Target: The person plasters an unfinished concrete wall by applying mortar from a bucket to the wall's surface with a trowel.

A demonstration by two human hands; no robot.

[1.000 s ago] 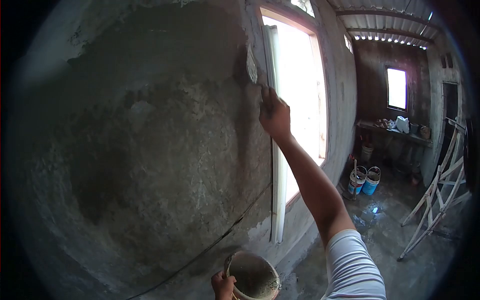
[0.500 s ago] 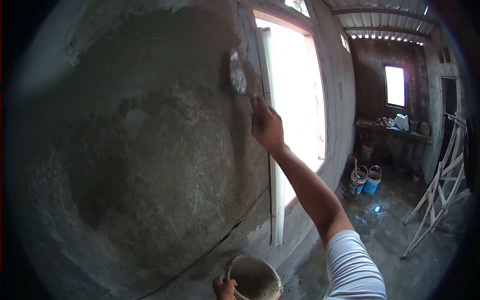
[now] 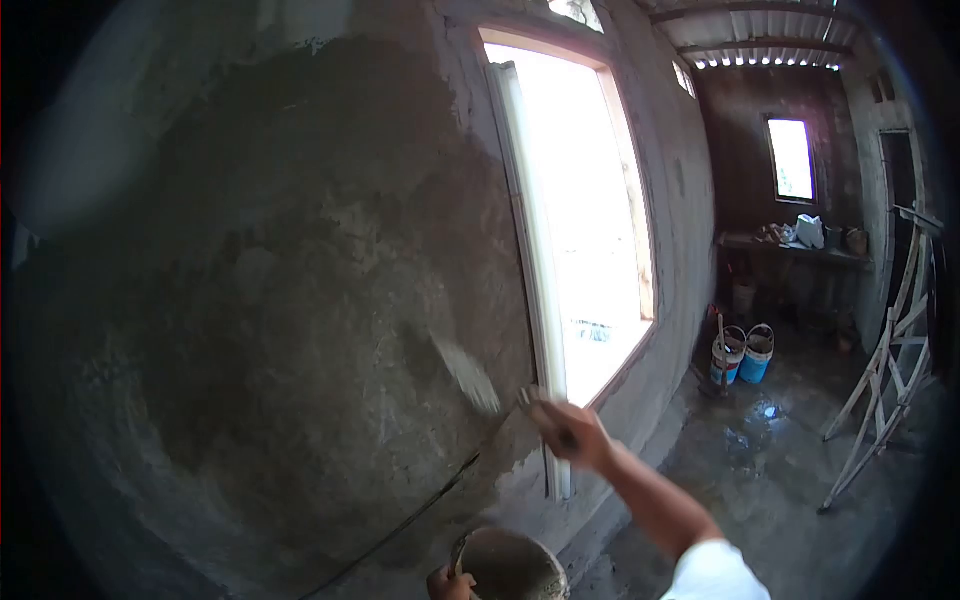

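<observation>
Wet grey plaster covers much of the wall. My right hand is closed round the handle of a trowel, whose pale blade is blurred close to the wall, left of the window frame's lower part. At the bottom, my left hand grips the left rim of a round bucket, which holds some grey material. A dark cable runs down the wall just above the bucket.
A bright window opening has a pale vertical strip along its left side. Farther right are two buckets on the wet floor, a wooden trestle and a shelf bearing bags.
My right hand has moved down with the trowel, from beside the window's upper part to near its lower corner. The view has shifted slightly. My left hand still holds the bucket.
</observation>
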